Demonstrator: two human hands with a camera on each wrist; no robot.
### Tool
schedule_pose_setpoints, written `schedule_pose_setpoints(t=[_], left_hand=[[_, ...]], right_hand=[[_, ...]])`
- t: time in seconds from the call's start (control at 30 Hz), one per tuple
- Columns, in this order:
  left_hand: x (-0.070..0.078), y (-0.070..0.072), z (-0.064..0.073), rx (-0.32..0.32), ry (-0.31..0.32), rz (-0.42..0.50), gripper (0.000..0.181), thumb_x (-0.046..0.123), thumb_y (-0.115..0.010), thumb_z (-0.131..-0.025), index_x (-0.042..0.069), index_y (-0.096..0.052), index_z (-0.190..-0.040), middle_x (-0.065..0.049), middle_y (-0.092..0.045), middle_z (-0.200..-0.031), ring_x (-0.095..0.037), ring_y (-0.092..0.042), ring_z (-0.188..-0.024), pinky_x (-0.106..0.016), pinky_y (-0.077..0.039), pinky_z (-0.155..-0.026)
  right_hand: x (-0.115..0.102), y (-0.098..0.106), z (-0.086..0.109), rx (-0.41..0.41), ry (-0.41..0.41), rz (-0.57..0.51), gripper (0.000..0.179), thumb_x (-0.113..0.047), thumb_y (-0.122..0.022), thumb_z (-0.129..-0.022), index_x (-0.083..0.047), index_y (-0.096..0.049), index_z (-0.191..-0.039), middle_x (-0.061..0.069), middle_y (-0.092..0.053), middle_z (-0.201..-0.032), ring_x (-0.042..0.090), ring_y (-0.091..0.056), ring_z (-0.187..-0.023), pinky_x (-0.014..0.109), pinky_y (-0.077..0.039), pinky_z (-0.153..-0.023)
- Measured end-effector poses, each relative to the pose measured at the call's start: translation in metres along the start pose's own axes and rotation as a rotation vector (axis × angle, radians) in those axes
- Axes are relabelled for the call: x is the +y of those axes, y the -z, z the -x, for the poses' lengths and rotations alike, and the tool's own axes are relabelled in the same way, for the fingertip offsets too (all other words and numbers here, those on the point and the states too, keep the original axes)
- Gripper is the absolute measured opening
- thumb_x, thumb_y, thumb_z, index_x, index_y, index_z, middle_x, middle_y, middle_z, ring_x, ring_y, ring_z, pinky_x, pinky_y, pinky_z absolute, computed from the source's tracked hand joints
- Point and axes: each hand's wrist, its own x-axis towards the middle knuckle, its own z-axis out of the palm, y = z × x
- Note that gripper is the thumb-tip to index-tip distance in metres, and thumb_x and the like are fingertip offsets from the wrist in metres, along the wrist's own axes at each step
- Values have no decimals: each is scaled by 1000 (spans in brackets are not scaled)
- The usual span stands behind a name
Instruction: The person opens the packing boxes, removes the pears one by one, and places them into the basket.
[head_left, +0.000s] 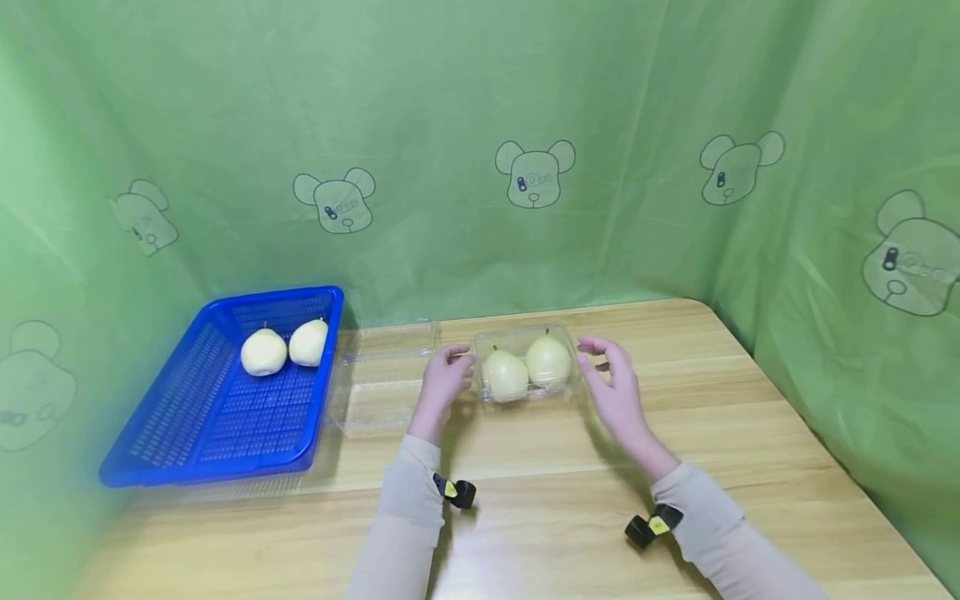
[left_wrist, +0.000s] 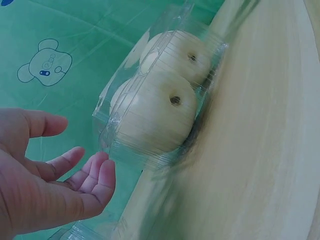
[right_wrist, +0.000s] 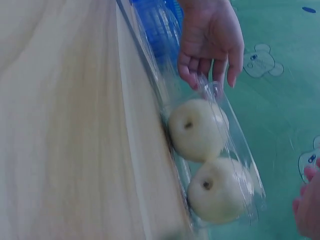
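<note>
Behind everything, a green curtain [head_left: 442,100] printed with animal heads hangs round the worktop [head_left: 540,500], which is pale wood-grain. At the left sits a blue basket [head_left: 262,417] with slotted sides and base. Just right of it lies clear plastic [head_left: 386,392]; whether it is one piece or several I cannot tell. Farther right, on the far half of the worktop, rests a clear box [head_left: 510,337] with fruit inside. The hands flank it, each with thumb and fingers apart and loosely bent, gripping nothing: the left hand [head_left: 446,379] is at its left end, contact unclear, the right hand [head_left: 615,387] just beside its right end. Inside the box, a left pear [head_left: 506,376] and a right pear [head_left: 548,362] sit side by side, stems up. Two more pears [head_left: 264,352] lie in the far right part of the basket. Small black cameras [head_left: 457,493] ride on both wrists.
</note>
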Motion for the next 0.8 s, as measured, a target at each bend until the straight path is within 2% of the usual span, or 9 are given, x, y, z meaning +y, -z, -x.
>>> schedule_pose_setpoints(t=[0.07, 0.17, 0.27, 0.43, 0.53, 0.67, 0.73, 0.8], left_hand=[[-1, 1, -1, -5, 10, 13, 40, 19, -60, -93, 5, -55, -130, -17, -60, -122, -28, -61, -105, -42, -55, -94], [-2, 2, -3, -13, 17, 30, 40, 19, -59, -94, 4, -55, -130, -17, -60, -124, -27, -61, -105, -43, -54, -94], [-2, 2, -3, -18, 20, 50, 39, 18, -58, -94, 4, -55, -130, -17, -59, -125, -26, -61, -103, -43, -54, -94], [-1, 3, -2, -23, 12, 59, 39, 17, -58, -94, 2, -55, -130, -17, -60, -125, -25, -62, -101, -43, -55, -93], [0, 3, -1, -27, 15, 67, 39, 17, -58, -94, 3, -55, -130, -17, -59, -127, -27, -61, -103, -43, -54, -94], [0, 3, -1, -31, 20, 79, 37, 17, -58, -94, 3, -55, -129, -18, -58, -129, -29, -61, -106, -45, -53, -96], [-1, 3, -2, -32, 21, 81, 37, 17, -58, -94, 3, -55, -129, -18, -58, -129, -29, -61, -106, -45, -53, -96], [-1, 3, -2, -29, 23, 85, 37, 16, -58, -94, 3, -55, -128, -18, -58, -128, -29, -61, -105, -46, -52, -96]], right_hand=[[-5, -3, 4, -28, -1, -71, 29, -2, -53, -96, 10, -53, -122, 11, -60, -106, 9, -53, -97, 16, -44, -84], [4, -10, 8, -91, -25, -169, 26, -4, -52, -97, 9, -53, -120, 0, -58, -96, 3, -55, -83, 13, -50, -75], [21, -18, 10, -146, -39, -246, 25, -5, -52, -98, 9, -53, -118, -3, -60, -91, 6, -57, -77, 17, -53, -69], [28, -26, 16, -275, -111, -297, 29, -9, -53, -98, 14, -52, -115, 2, -65, -88, 9, -60, -75, 23, -56, -69], [31, -31, 18, -418, -216, -330, 37, -13, -53, -98, 17, -49, -119, 9, -65, -92, 10, -63, -78, 25, -57, -73], [34, -39, 21, -594, -365, -374, 42, -16, -50, -99, 19, -46, -123, 9, -65, -97, 13, -64, -83, 27, -58, -79], [37, -42, 22, -639, -429, -413, 43, -16, -48, -100, 20, -45, -123, 8, -65, -96, 14, -64, -84, 27, -58, -79], [40, -46, 23, -647, -492, -464, 41, -16, -47, -101, 20, -46, -122, 5, -65, -94, 14, -64, -83, 27, -58, -79]])
